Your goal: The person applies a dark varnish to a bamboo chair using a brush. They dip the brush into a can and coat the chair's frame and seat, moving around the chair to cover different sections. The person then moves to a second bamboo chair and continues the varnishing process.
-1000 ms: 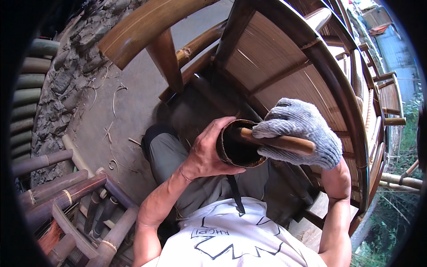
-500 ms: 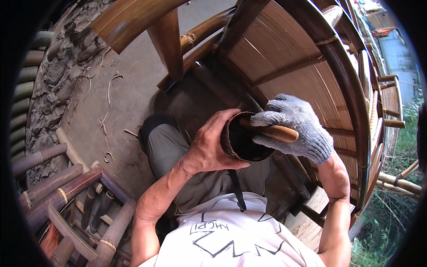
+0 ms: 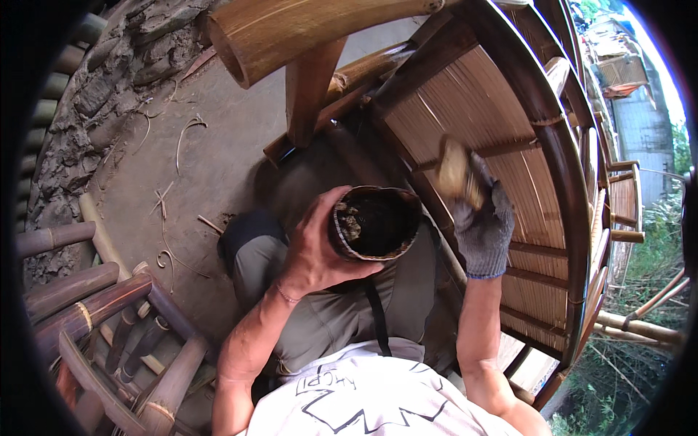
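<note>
My bare left hand [image 3: 314, 243] is wrapped round the side of a dark round pot [image 3: 340, 240] with a worn rim, held above my lap. Its inside is nearly black, with pale crusty bits along the left wall. In a grey knitted glove, my right hand [image 3: 483, 225] is closed on a wooden-handled brush [image 3: 452, 171], which motion smears. The brush is raised to the right of the pot, in front of a woven bamboo panel [image 3: 502, 131]. Whether it touches the panel I cannot tell.
Dark bamboo poles [image 3: 563, 167] frame the panel on my right. A thick cut bamboo piece [image 3: 313, 36] juts out ahead. Bamboo framework [image 3: 116, 305] stands at lower left, and a rough stone wall [image 3: 109, 80] at far left. Thin strips [image 3: 190, 142] lie on the floor.
My right hand has lifted the brush out of the pot's mouth, up and to the right toward the panel. The pot and left hand have shifted slightly left.
</note>
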Available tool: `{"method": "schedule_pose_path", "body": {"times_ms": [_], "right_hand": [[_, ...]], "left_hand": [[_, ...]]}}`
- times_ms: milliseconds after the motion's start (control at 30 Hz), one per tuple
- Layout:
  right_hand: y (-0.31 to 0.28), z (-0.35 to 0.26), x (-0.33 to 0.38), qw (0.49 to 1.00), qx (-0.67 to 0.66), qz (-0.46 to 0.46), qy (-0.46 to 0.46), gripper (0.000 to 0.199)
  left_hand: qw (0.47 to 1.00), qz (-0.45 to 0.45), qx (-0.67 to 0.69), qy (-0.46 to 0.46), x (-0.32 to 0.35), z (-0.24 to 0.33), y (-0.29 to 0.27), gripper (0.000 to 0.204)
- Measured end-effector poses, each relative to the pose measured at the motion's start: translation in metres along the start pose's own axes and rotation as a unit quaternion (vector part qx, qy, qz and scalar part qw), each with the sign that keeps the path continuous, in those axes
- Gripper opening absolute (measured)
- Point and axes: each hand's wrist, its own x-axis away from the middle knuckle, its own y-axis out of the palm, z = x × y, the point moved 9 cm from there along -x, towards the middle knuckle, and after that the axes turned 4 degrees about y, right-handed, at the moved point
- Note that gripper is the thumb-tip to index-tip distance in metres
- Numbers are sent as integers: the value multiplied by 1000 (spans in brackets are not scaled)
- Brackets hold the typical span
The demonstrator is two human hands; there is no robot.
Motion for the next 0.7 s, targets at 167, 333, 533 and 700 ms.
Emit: {"method": "schedule_pose_path", "body": {"times_ms": [167, 333, 533, 700], "right_hand": [[110, -39, -48, 894, 266, -75, -353, 41], [146, 55, -89, 421, 651, -91, -625, 38], [66, 194, -144, 457, 789, -106, -398, 30], [108, 103, -161, 608, 692, -82, -381, 27]], "left_hand": [[997, 74, 12, -22, 16, -3, -41, 99], [995, 98, -4, -30, 28, 2, -65, 97], [991, 116, 12, -60, 44, -2, -78, 95], [986, 131, 53, -87, 49, -16, -82, 96]]}}
